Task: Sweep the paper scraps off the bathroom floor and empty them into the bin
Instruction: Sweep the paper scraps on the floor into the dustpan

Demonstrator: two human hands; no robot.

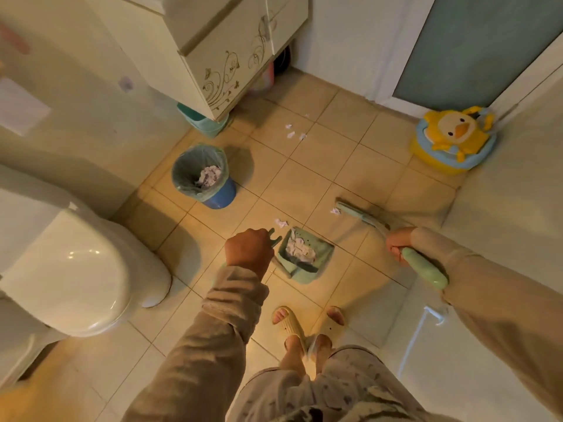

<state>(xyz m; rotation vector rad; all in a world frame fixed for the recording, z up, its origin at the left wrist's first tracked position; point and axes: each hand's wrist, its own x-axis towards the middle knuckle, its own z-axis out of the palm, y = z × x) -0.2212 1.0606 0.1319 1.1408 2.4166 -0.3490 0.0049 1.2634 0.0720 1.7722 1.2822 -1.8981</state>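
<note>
Crumpled paper scraps lie in the pale green dustpan, which sits on the tiled floor near the person's feet. The left hand is closed in a fist round the dustpan's upright handle. One loose scrap lies on the tiles just beyond the pan's far edge. Another scrap lies right at the head of the green broom, to the right. The right hand grips the broom's handle, its fingers wrapped round it. A small cluster of scraps lies farther off, near the cabinet.

The blue bin, lined with a green bag, stands far left of the dustpan, apart from it, with crumpled paper inside. A white toilet with its lid down sits at the left. A cream vanity cabinet with swirl decoration hangs at the far side, and a yellow duck potty stands in the far right corner. The person wears pale slippers.
</note>
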